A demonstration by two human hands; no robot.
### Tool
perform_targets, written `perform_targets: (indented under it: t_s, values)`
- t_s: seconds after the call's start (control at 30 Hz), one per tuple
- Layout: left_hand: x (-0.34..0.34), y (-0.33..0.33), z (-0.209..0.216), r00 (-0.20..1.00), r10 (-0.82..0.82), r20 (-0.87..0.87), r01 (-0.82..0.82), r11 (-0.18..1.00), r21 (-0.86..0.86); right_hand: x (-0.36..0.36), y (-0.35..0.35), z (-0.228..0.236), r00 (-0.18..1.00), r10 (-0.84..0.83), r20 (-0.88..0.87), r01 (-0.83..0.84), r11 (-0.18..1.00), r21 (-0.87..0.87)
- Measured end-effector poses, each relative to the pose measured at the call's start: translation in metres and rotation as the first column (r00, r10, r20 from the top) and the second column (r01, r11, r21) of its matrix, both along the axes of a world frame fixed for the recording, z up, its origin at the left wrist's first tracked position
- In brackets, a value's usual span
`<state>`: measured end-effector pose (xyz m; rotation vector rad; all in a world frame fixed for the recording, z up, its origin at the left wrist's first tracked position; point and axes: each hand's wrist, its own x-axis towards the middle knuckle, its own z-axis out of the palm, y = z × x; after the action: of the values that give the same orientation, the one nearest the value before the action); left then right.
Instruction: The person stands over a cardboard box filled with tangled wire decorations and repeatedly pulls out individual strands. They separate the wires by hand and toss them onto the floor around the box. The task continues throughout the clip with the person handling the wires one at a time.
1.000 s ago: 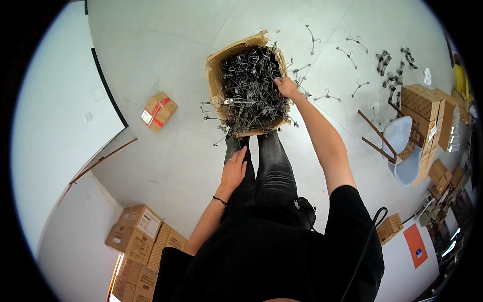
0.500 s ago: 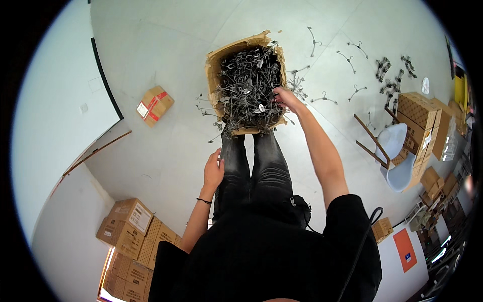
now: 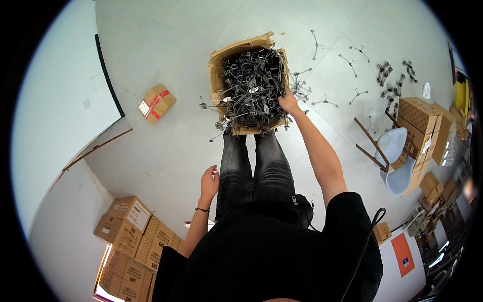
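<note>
An open cardboard box (image 3: 216,80) with torn flaps stands in front of my legs, heaped with a tangle of dark clothes hangers (image 3: 251,85). Several hangers poke out over its left and right sides. My right hand (image 3: 289,102) is closed on the box's right rim, next to the heap; its fingertips are partly hidden against the hangers. Beside my left thigh hangs my left hand (image 3: 210,182), its fingers loosely apart and nothing in it.
Loose hangers (image 3: 348,65) lie on the floor to the right, with bunched hangers (image 3: 385,73) farther over. A tipped chair (image 3: 395,146) leans by stacked cartons (image 3: 420,121). A small red-taped carton (image 3: 157,103) sits left; more cartons (image 3: 123,221) are stacked at lower left.
My right hand has drawn back from among the hangers to the box's right rim. My left hand has dropped slightly down and left, away from my thigh.
</note>
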<state>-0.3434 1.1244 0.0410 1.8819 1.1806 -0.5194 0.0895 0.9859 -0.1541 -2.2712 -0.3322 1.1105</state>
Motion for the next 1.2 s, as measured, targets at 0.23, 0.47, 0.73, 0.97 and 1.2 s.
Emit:
perform_targets:
  t_s: [0.23, 0.47, 0.73, 0.97, 1.2]
  values:
    - [-0.006, -0.012, 0.003, 0.996, 0.091, -0.020, -0.092, 0.994, -0.052, -0.032, 0.016, 0.012, 0.964, -0.081, 0.254, 0.101, 0.993, -0.067]
    - [-0.005, -0.013, 0.001, 0.997, 0.073, -0.023, -0.075, 0.994, -0.076, -0.044, 0.039, 0.020, 0.927, 0.176, 0.332, -0.154, 0.984, -0.094]
    - [0.014, -0.002, -0.003, 1.000, 0.027, 0.002, -0.027, 0.997, -0.077, -0.059, 0.012, 0.018, 0.975, 0.082, 0.205, -0.045, 0.982, -0.183]
    - [0.088, 0.040, -0.008, 0.958, -0.125, 0.257, 0.061, 0.968, 0.244, -0.054, -0.014, 0.032, 0.936, -0.176, 0.304, 0.185, 0.983, 0.001]
    - [0.302, 0.090, -0.044, 0.706, -0.649, 0.285, 0.461, 0.726, 0.510, -0.081, -0.002, 0.065, 0.958, -0.069, 0.277, 0.083, 0.996, -0.041]
